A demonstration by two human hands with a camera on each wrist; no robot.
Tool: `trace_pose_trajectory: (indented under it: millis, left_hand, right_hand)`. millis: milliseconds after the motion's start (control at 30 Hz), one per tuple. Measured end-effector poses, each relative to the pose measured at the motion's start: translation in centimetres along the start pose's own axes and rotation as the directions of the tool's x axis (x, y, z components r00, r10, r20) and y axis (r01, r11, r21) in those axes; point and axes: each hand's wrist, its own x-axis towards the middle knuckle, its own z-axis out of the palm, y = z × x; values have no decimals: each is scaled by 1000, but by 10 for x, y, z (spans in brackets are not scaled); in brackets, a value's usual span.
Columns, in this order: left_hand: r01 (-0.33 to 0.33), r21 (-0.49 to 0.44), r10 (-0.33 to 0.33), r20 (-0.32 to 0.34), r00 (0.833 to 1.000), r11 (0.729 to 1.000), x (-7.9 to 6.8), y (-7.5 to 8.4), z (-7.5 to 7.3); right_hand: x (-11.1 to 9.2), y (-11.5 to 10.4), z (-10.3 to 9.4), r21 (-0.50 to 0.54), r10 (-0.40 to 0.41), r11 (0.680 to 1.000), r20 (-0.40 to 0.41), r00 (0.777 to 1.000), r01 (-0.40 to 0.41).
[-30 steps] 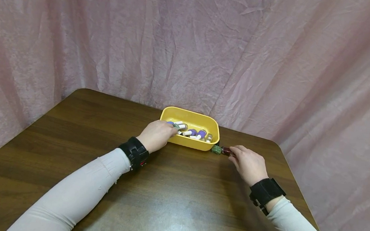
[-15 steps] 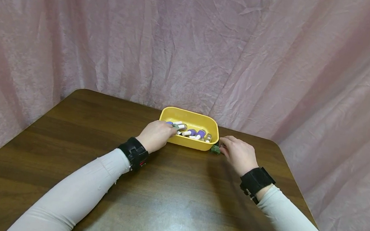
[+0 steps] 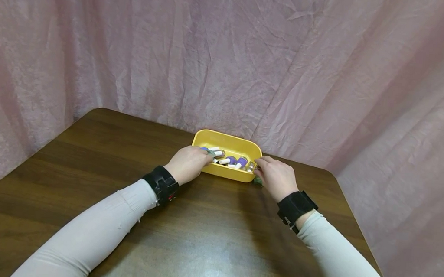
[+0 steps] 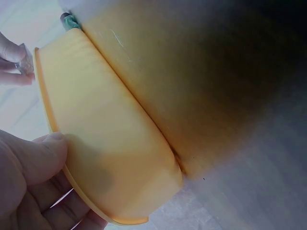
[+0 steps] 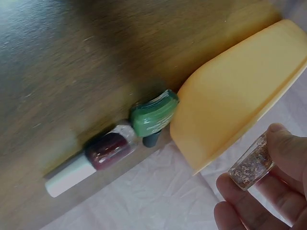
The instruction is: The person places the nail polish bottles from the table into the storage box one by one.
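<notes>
A yellow plastic tub [image 3: 231, 174] stands at the back of the table, with several nail polish bottles, some purple with white caps [image 3: 238, 166], lying in it. My left hand [image 3: 188, 164] grips the tub's front-left rim, thumb [image 4: 50, 151] on the outer wall and fingers inside. My right hand [image 3: 277, 177] is at the tub's right end, and in the right wrist view it pinches a clear nail polish bottle with glitter [image 5: 253, 165] between thumb and fingers, beside the rim. Much of that bottle is hidden by the hand.
On the table against the tub's right end lies a green nail polish bottle [image 5: 154, 115] with a black cap. Next to it lies a dark red one [image 5: 109, 149] with a white cap. A pink curtain [image 3: 228, 56] hangs behind the wooden table [image 3: 199, 223].
My right hand has moved left, from over the dark red bottle to the tub's right rim. My left hand has stayed on the front-left rim.
</notes>
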Motion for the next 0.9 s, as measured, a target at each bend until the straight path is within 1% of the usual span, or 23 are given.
trace_pose_trajectory:
  millis: [267, 500, 600, 700, 900]
  left_hand:
    - [1, 2, -1, -6, 1000, 1000, 0, 2, 0]
    - [15, -1, -15, 20, 1000, 1000, -1, 2, 0]
    - [15, 0, -15, 20, 1000, 1000, -1, 2, -1]
    - [10, -3, -10, 9, 1000, 1000, -1, 2, -1]
    - [-9, 3, 9, -43, 999, 1000, -2, 1, 1]
  right_hand:
    - [11, -7, 6, -15, -21, 1000, -15, 1000, 21]
    - [20, -11, 12, -38, -20, 999, -3, 1000, 20]
    - [25, -12, 14, -47, -17, 999, -1, 1000, 16]
    - [29, -14, 16, -50, -13, 999, -1, 1000, 13]
    - [36, -15, 22, -47, -16, 999, 8, 1000, 16]
